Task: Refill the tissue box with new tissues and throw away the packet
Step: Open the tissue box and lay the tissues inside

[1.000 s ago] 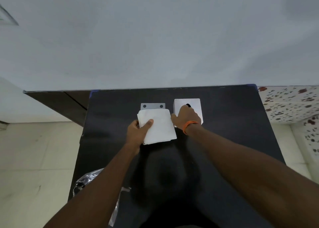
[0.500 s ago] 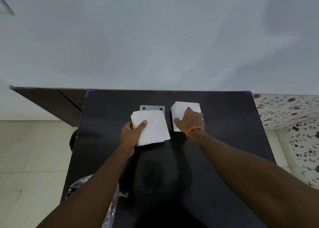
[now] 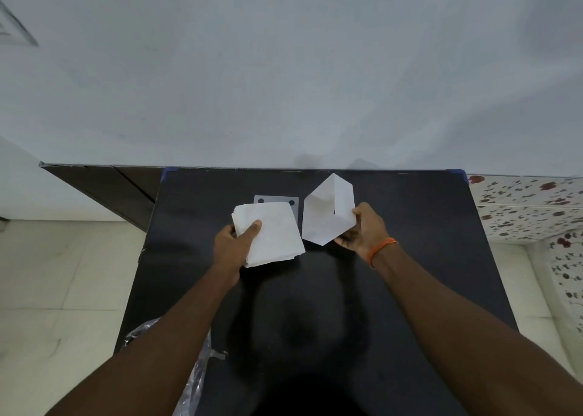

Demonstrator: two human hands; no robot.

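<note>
Tissue box [image 3: 328, 214] — white, lifted off the table [image 3: 410, 258] near the middle of its far edge, tipped onto one corner. Right hand [image 3: 362, 229], fingers clamped on the box's right side and lower corner. Which face carries the opening cannot be told.

Tissue stack [image 3: 268, 232] — white, folded, held flat just left of the box, almost touching it. Left hand [image 3: 233, 245], thumb on top, fingers closed beneath its near-left corner.

Grey plate [image 3: 276, 202] — flat on the table, partly hidden behind the stack.

Clear packet [image 3: 192, 368] — at the table's near-left edge, well apart from both hands.

Governing relation: stack lies directly left of the box; loading probably needs the box's open side turned leftward.
</note>
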